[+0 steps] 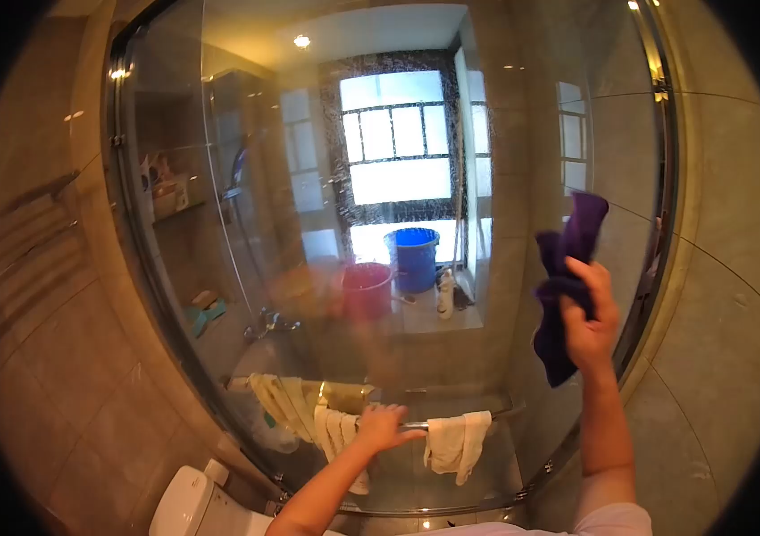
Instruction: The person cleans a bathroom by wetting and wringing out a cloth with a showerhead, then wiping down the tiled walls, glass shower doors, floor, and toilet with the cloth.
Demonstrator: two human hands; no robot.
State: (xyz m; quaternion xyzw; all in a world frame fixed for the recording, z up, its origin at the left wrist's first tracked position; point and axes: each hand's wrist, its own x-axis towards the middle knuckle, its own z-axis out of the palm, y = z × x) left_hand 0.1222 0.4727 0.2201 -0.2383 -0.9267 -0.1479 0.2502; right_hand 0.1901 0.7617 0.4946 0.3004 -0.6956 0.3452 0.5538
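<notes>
My right hand (592, 313) is raised at the right side of the curved glass shower screen (451, 366), its fingers closed around a bunched purple cloth (559, 335). One end of the cloth sticks up above my fingers and the other hangs below them. Whether it touches the glass I cannot tell. Lower down, my left hand (384, 427) is wrapped round a metal towel bar (414, 426) on the screen. Cream towels drape over the bar, one towel (458, 444) right of that hand and another (335, 431) to its left.
Through the glass show a blue bucket (416, 263), a pink bucket (367, 290) and a white bottle (445, 295) near a bright window (396, 134). A wall tap (273, 323) is at left. A white toilet (185, 500) stands at the lower left, outside the screen.
</notes>
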